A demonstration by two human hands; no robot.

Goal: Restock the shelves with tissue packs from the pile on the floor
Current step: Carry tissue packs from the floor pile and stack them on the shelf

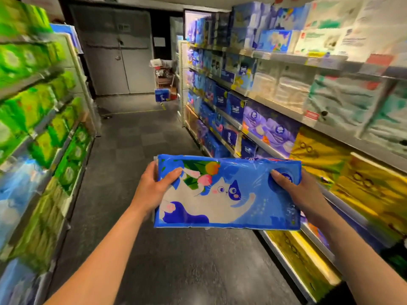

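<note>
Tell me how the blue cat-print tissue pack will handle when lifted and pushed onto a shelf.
Probably soft rather than stiff: the tissue pack wrinkles where the left hand and right hand hold its ends. Likely light for its size, since a grip at each end keeps it level. The glossy wrap may be slippery.

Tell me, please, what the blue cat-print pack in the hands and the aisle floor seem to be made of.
The cat-print pack looks like thin glossy plastic film: it wrinkles and catches glare streaks. The aisle floor seems dark matte square tiles, perhaps carpet or vinyl; seams show, but blur hides texture.
</note>
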